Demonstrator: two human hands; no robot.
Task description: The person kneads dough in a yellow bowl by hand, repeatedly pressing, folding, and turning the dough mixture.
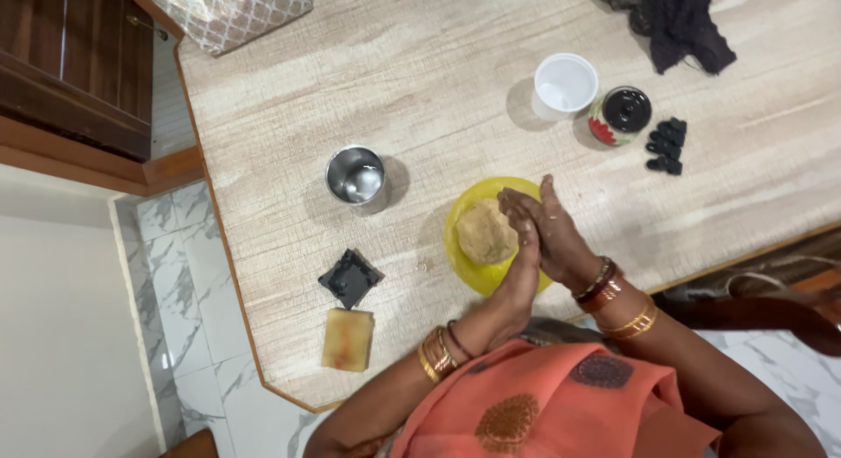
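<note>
- Two hands (536,239) are pressing together over one yellow bowl (464,252) holding one lump of dough (484,234).
- One steel cup (356,174) and one white plastic cup (565,84) are standing on one table (420,63).
- One black-lidded jar (620,115) is sitting beside one black clip (666,145).
- One yellow sponge (347,340) and one black scrub pad (349,277) are lying together.

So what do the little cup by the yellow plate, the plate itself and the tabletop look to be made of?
The cup looks like polished steel: silvery, with mirror-like reflections inside. The plate seems plastic, a flat uniform bright yellow with a slight sheen, though glazed ceramic is possible. The tabletop looks like pale wood-grain laminate with a darker wood edge; solid wood cannot be ruled out.
</note>
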